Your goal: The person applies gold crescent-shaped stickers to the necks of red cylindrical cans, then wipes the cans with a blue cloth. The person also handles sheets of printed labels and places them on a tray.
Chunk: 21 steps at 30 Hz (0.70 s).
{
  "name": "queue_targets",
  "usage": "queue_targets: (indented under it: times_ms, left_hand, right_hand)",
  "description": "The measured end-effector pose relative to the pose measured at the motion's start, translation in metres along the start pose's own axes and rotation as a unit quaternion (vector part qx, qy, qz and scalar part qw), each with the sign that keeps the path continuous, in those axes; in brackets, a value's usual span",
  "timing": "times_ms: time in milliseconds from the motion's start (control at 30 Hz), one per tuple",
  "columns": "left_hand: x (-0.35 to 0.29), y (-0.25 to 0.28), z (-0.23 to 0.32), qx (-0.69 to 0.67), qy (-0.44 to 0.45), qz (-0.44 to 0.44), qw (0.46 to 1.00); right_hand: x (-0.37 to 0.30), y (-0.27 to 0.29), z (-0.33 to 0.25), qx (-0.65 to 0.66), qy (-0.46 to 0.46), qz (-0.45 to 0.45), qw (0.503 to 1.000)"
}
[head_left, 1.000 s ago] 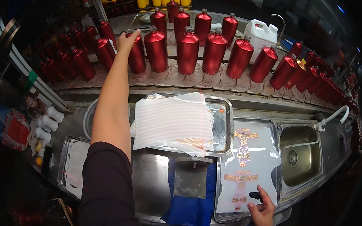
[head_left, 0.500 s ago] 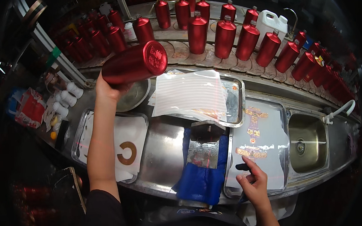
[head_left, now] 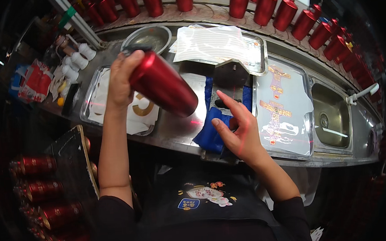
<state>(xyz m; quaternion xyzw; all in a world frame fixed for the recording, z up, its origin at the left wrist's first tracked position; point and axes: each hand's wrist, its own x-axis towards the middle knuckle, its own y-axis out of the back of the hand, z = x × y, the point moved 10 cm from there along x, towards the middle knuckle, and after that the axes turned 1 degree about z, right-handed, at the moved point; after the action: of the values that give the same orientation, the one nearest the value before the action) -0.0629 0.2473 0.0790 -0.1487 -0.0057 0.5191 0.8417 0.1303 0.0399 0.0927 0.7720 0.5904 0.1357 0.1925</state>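
My left hand (head_left: 120,78) is wrapped round the neck end of a glossy red bottle (head_left: 166,86), holding it tilted in the air with its base toward the lower right. My right hand (head_left: 243,132) is over the blue cloth (head_left: 220,129), index finger and thumb extended. A small black tool (head_left: 221,103) shows by its curled fingers and seems held there; most of it is hidden. Beyond these fingers stands a dark metal cradle (head_left: 231,73) on the cloth. To the right, a wet sheet of gold-and-purple decals (head_left: 276,114) lies in a metal tray (head_left: 310,125).
Red bottles (head_left: 263,8) line the slatted conveyor (head_left: 216,11) behind the steel counter. White sheets (head_left: 210,43) overlie a back tray. A steel bowl (head_left: 162,33), a left tray (head_left: 85,103) with a gold ring decal, and a sink (head_left: 331,111) are around. More bottles (head_left: 43,191) lie at lower left.
The red bottle has come down and turned, its base swinging toward the lower right. My right hand has moved left from the decal sheet to the blue cloth. The view has tilted downward.
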Motion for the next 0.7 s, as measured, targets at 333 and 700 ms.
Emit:
queue_targets:
  times_ms: [333, 700]
  left_hand:
    - [-0.021, -0.109, -0.026, 0.191, -0.019, -0.31, 0.931]
    - [-0.052, 0.071, -0.052, 0.088, 0.031, 0.119, 0.988]
  right_hand:
    - [0.027, -0.049, -0.003, -0.015, 0.034, -0.044, 0.998]
    - [-0.009, -0.037, 0.01, -0.001, -0.128, -0.052, 0.99]
